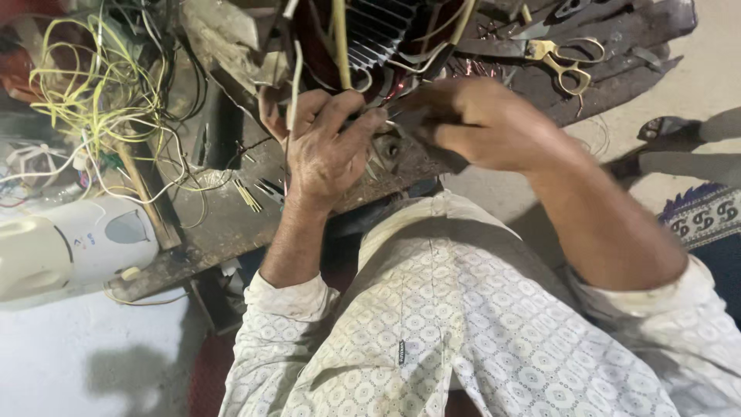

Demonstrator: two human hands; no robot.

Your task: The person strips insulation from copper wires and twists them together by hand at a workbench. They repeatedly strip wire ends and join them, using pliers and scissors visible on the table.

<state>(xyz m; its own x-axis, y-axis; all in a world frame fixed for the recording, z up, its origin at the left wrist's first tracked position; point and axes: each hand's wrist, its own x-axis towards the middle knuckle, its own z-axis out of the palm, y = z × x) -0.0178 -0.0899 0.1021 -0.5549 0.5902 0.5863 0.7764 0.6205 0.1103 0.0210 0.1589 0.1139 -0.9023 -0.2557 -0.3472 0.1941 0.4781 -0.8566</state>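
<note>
My left hand (320, 147) is curled around thin wires that hang from a motor-like part with a dark finned housing (378, 35) and copper windings. My right hand (478, 123) is closed just to its right, pinching something small at the same spot; what it grips is hidden by the fingers and blurred. Both hands meet over the edge of a worn wooden workbench (224, 224). My patterned white shirt fills the lower part of the view.
Yellow-handled scissors (559, 62) lie on the bench at the upper right. A tangle of yellow and white wires (100, 85) sits at the upper left. A white plastic appliance (69, 247) rests at the left. Another person's sandalled foot (668, 131) is at the right.
</note>
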